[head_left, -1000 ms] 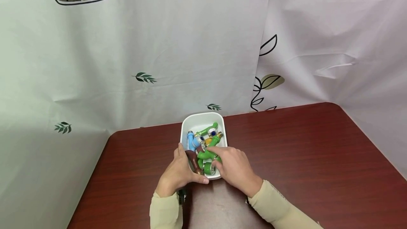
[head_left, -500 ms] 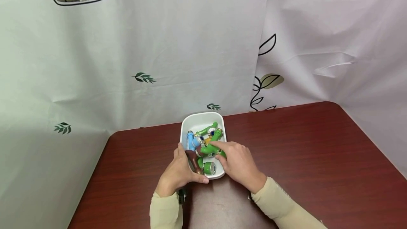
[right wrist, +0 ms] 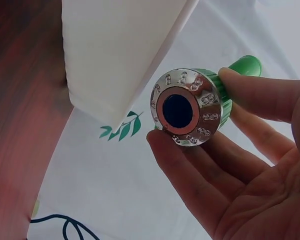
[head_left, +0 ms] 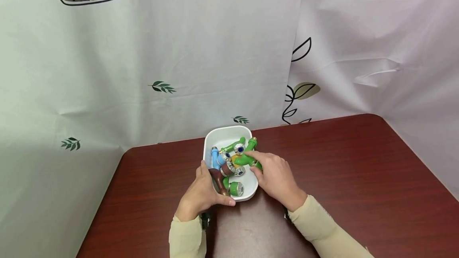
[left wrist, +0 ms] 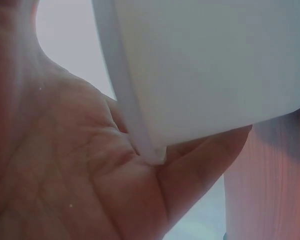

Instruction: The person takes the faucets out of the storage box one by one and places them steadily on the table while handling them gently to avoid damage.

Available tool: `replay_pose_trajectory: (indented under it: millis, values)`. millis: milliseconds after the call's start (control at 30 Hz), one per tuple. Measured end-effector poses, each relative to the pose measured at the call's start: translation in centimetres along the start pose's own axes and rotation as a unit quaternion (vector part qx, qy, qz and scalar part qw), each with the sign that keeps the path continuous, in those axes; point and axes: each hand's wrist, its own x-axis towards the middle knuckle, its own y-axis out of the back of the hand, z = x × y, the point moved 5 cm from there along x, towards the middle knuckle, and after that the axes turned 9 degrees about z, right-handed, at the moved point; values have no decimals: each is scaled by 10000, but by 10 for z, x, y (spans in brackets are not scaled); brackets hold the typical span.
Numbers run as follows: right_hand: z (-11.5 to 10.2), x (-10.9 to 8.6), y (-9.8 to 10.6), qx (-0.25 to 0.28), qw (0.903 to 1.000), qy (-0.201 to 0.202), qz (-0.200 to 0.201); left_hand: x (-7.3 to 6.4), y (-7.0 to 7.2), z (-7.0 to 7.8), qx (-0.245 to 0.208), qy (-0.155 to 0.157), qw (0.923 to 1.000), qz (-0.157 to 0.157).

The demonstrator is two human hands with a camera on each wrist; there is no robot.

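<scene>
My right hand [head_left: 277,176] pinches a green plastic tap [head_left: 247,158] between thumb and fingers, over the right rim of a white plastic bin [head_left: 211,133]. In the right wrist view the tap's ribbed green knob with a chrome end [right wrist: 210,107] shows between the fingertips. My left hand [head_left: 201,196] holds the bin at its near left corner, thumb along the near edge; the left wrist view shows the bin's wall [left wrist: 215,65] against the fingers. Inside lie a blue tap [head_left: 215,158], a brown tap [head_left: 218,180] and another green tap [head_left: 234,188].
The bin stands on a dark red wooden table [head_left: 322,170], near its back edge. A pale cloth backdrop [head_left: 215,51] with printed leaves hangs behind. More taps lie deeper in the bin, including a yellow one [head_left: 234,160] partly covered.
My right hand has drawn the green tap up and to the right, out of the pile to the rim, uncovering brown and chrome knobs. My left hand has stayed put.
</scene>
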Motion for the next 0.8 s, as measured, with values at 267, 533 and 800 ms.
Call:
replay_pose_trajectory:
  millis: [267, 533, 800]
  values:
    - [8, 4, 4, -128, 9998, -121, 95, 0, 1, 0, -43, 16, 10000, -21]
    - [18, 7, 8, -209, 9991, -331, 155, -1, 1, -1, -85, 104, 9999, -35]
    - [30, 9, 10, -331, 9974, -560, 296, 0, 1, -1, -93, 87, 9999, -14]
